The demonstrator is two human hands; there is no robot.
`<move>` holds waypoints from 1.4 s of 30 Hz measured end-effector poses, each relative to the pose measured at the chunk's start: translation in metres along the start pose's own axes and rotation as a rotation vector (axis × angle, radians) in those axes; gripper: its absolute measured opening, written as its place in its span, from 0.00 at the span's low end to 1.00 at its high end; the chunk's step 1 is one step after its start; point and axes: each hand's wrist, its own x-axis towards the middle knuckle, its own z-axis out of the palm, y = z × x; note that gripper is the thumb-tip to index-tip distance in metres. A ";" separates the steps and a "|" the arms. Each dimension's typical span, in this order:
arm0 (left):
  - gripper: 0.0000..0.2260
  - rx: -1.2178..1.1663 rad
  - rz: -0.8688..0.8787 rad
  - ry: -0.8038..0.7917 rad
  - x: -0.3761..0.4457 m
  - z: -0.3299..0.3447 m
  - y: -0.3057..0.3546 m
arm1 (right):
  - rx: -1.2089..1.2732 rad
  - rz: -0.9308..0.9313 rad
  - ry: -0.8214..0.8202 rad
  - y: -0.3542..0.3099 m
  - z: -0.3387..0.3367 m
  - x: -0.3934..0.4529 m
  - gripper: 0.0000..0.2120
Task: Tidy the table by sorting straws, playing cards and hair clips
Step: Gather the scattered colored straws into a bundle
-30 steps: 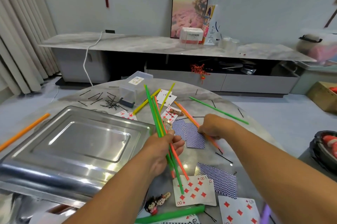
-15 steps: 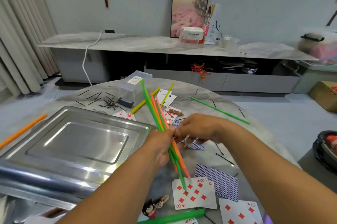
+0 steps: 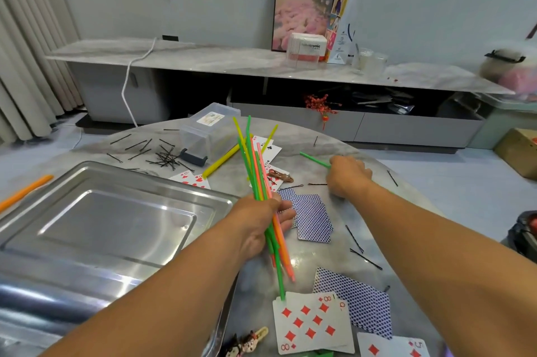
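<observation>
The left hand [image 3: 261,218] grips a bundle of thin, light, slippery plastic straws [image 3: 263,196] mid-length; the right hand [image 3: 347,176] closes on a lone green straw [image 3: 315,159], best pinched mid-shaft.

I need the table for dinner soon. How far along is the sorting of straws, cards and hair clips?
Early still. In hand: the left hand grips a straw bundle; the right hand is on a green straw. Nothing looks sorted: the metal tray holds nothing visible. Left: a yellow straw, an orange straw, scattered playing cards and black hair pins.
</observation>
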 end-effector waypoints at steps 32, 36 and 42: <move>0.09 -0.235 0.110 0.122 -0.044 -0.108 0.067 | 0.507 -0.054 -0.013 -0.147 0.023 -0.029 0.15; 0.06 -0.236 0.094 0.101 -0.046 -0.109 0.059 | 0.459 -0.024 -0.054 -0.152 0.017 -0.023 0.14; 0.12 -0.207 0.088 0.051 -0.054 -0.104 0.055 | 0.709 -0.058 -0.127 -0.135 -0.009 -0.050 0.06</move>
